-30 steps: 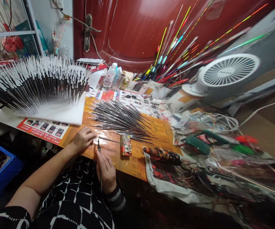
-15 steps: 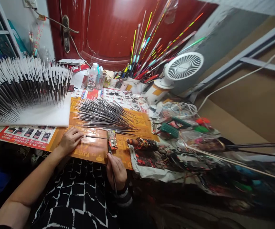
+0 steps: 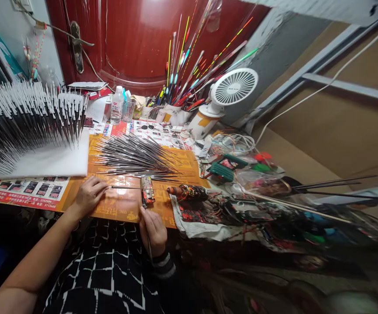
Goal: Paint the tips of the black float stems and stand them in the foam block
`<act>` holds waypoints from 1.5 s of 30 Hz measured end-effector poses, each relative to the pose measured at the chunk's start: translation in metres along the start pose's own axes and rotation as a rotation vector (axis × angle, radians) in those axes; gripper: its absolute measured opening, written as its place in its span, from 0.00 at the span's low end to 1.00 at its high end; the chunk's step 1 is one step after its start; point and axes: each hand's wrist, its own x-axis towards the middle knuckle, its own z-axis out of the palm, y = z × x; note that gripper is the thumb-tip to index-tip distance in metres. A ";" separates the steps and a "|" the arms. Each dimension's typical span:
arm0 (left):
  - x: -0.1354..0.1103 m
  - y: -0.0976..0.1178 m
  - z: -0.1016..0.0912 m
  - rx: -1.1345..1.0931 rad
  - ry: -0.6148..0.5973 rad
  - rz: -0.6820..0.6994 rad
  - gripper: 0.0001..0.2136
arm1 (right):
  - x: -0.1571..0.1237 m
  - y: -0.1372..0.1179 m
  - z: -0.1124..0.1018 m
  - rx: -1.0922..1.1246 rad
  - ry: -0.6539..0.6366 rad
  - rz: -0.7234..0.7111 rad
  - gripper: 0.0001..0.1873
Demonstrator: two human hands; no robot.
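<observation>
My right hand is closed on a thin brush, and my left hand pinches a long thin stem. The stem lies level above the orange mat, its far end reaching a small painted box. It looks straight and slender. The mat's near edge runs just below my hands. A fanned bundle of stems lies close on the far side, a rag just right, and a white foam board left.
</observation>
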 end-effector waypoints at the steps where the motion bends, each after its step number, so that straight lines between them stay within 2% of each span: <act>1: 0.000 0.000 0.000 -0.001 -0.003 0.000 0.10 | 0.000 0.000 0.000 0.001 0.001 0.002 0.32; 27: 0.000 0.001 -0.001 -0.008 0.002 -0.008 0.10 | -0.003 -0.001 0.004 -0.006 0.011 0.062 0.30; 45: 0.000 0.000 -0.002 0.008 -0.014 -0.011 0.11 | -0.001 -0.001 0.002 -0.009 0.015 0.016 0.33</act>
